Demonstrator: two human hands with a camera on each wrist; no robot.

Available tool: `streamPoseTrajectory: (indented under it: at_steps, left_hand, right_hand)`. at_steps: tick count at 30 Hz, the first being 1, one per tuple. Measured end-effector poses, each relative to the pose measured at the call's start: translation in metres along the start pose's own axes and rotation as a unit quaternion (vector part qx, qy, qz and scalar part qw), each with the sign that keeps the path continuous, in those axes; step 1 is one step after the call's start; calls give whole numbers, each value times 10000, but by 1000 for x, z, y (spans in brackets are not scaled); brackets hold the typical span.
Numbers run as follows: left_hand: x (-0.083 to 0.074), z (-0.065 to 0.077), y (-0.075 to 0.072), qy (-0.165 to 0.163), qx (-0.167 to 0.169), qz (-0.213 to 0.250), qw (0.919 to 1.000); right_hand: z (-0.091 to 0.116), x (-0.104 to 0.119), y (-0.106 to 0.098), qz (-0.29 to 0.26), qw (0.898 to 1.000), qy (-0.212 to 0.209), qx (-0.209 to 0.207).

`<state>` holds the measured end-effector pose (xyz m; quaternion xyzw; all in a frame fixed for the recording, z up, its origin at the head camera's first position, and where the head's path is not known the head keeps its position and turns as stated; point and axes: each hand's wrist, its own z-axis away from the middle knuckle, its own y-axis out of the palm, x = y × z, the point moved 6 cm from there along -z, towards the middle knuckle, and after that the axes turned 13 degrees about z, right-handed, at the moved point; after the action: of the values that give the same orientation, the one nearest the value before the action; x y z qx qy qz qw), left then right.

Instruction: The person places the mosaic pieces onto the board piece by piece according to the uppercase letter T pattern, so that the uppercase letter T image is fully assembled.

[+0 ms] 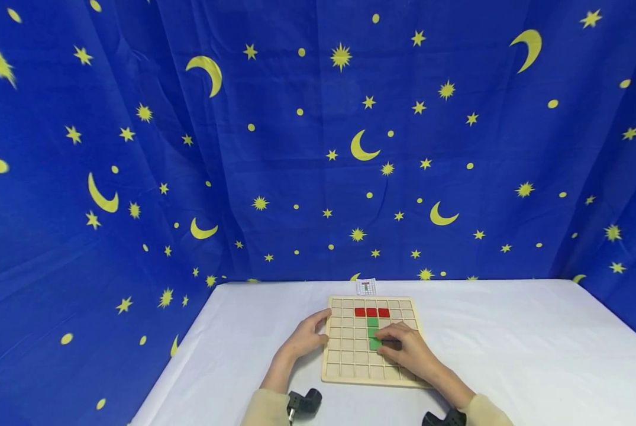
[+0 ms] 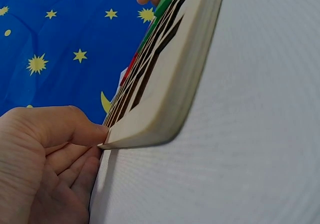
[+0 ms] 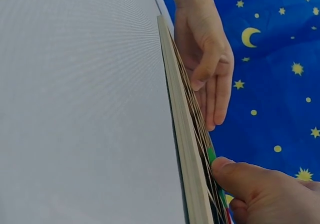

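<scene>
A square wooden grid board (image 1: 344, 371) lies on the white table. Three red tiles (image 1: 371, 312) form a row near its far side. Green tiles (image 1: 373, 323) run in a column from the middle red one toward the near side. My right hand (image 1: 410, 350) reaches over the board and pinches the nearest green tile (image 1: 374, 344) between thumb and fingers, down at the grid. The left hand (image 1: 306, 337) rests against the board's left edge, thumb and fingers spread along it. In the left wrist view, the left thumb (image 2: 90, 133) touches the board's rim.
Behind the board lies a small printed card (image 1: 366, 287) showing a grid with a red and green T. A blue curtain (image 1: 318, 148) with yellow stars and moons surrounds the table (image 1: 509, 343). Black devices (image 1: 305, 402) are worn at both wrists.
</scene>
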<state>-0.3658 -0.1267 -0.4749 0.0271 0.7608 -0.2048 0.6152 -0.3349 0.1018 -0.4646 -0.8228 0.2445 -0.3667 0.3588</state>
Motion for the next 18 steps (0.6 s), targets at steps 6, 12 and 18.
streamPoseTrajectory:
  at_steps: [6, 12, 18]
  left_hand:
    - [1, 2, -2, -6, -15, 94, 10000]
    - [3, 1, -2, -59, -5, -81, 9999]
    - [-9, 4, -1, -92, -31, -77, 9999]
  right_hand:
    - [-1, 2, 2, 144, 9998, -82, -58]
    - [-2, 2, 3, 212, 9998, 24, 40]
    - [-6, -6, 1, -562, 9971, 516, -9]
